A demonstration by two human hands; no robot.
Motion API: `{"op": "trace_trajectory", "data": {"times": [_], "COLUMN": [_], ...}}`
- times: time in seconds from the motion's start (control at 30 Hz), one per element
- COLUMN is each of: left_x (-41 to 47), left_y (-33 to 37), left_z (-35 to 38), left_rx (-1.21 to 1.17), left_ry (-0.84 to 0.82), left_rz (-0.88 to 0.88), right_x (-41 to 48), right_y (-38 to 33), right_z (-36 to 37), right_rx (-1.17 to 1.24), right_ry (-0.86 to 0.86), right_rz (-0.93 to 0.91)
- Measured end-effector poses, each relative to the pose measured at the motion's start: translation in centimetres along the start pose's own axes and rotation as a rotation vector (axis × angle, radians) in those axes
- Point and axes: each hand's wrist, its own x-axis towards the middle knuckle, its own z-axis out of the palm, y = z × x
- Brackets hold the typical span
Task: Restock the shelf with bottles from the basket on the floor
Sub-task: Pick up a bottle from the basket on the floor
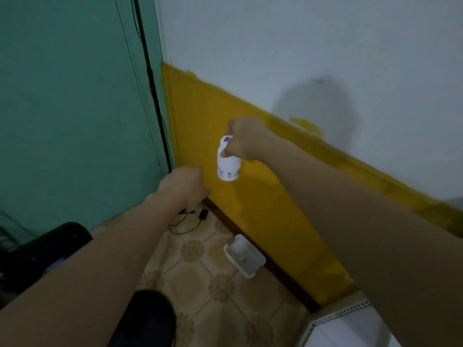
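My right hand (244,141) grips a small white bottle (228,166) by its upper part, holding it in the air in front of the yellow wall. The bottle hangs roughly upright with print near its base. My left hand (185,186) is lower and to the left, fingers curled into a fist with nothing visible in it. A white basket (244,256) stands on the tiled floor against the wall, below the bottle. A corner of a white perforated shelf (343,319) shows at the lower right.
A green door or panel (75,108) fills the left side. A black cable and plug (198,217) lie on the floor by the corner. A dark rounded object (50,249) sits at lower left, and a dark shape (147,319) is below my arms.
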Motion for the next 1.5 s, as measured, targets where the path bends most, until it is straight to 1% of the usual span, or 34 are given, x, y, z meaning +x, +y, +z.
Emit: {"op": "trace_trajectory", "data": {"times": [0.17,0.33,0.43,0.57,0.8,0.93,1.03,1.13,1.33,1.43,1.5], "left_x": [5.7,11.4,14.0,17.9,22.1,23.7,24.5,24.8,24.9,25.0,25.1], "left_y": [-2.3,-3.6,-4.2,-5.6,-8.6,-10.2,-10.9,-11.6,-12.9,-13.7,-14.0], "left_z": [6.0,14.0,18.5,27.3,44.5,54.2,61.2,67.4,76.0,78.6,79.7], "left_rx": [0.02,0.055,0.055,0.038,0.04,0.057,0.054,0.023,-0.004,-0.009,-0.017], "left_ry": [-0.026,-0.086,-0.173,-0.322,-0.437,-0.474,-0.498,-0.506,-0.558,-0.569,-0.557], "left_rz": [-0.061,-0.073,-0.049,-0.034,0.001,-0.003,0.002,0.008,0.017,0.02,0.027], "right_x": [7.2,13.0,14.9,17.4,18.8,18.1,17.9,18.3,19.1,18.6,17.9], "right_y": [4.4,10.0,13.5,19.8,30.9,36.2,40.0,43.2,47.0,47.5,47.8], "right_z": [7.0,15.6,20.6,30.8,50.8,61.0,68.1,74.6,84.0,86.6,87.6], "right_rx": [0.108,0.099,0.141,0.173,0.233,0.312,0.315,0.285,0.237,0.197,0.176], "right_ry": [-0.081,-0.103,-0.136,-0.147,-0.162,-0.108,-0.093,-0.118,-0.21,-0.254,-0.245], "right_rz": [0.04,0.107,0.16,0.272,0.432,0.551,0.586,0.587,0.624,0.625,0.596]}}
